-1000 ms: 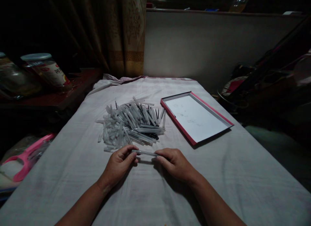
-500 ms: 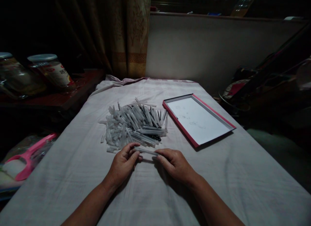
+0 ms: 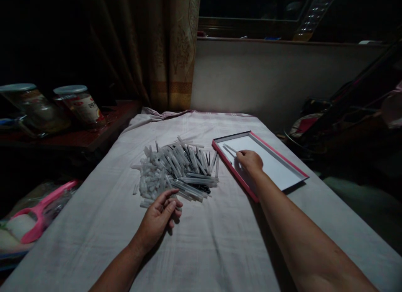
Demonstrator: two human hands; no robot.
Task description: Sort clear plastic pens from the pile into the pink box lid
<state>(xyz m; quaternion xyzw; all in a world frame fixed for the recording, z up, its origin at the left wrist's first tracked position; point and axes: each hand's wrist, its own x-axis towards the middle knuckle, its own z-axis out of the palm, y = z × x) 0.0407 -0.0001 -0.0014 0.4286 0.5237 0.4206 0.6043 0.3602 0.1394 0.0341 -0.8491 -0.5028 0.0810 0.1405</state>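
My right hand (image 3: 251, 161) is over the left part of a shallow red-edged box lid (image 3: 235, 172), pinching a slim translucent pen (image 3: 230, 149) whose far end points to the lid's back left. A white sheet (image 3: 276, 166) with faint dark marks lines the lid. My left hand (image 3: 161, 212) rests at the near edge of a heap of pen parts (image 3: 179, 158), its fingers curled and the thumb against them. Something small and pale shows between these fingers, too hidden to name. The heap mixes clear barrels, dark refills and frosted white caps (image 3: 150, 175).
A pale checked cloth (image 3: 194, 250) covers the table. Lidded jars (image 3: 80, 103) stand on a dark red side table at the left. Below them is a pink-handled item (image 3: 40, 212) among plastic bags. A curtain (image 3: 172, 53) and a wall (image 3: 266, 74) close off the back.
My right hand has moved from the front of the heap to over the lid, carrying the pen out of my left hand's grasp. My left hand has stayed by the heap.
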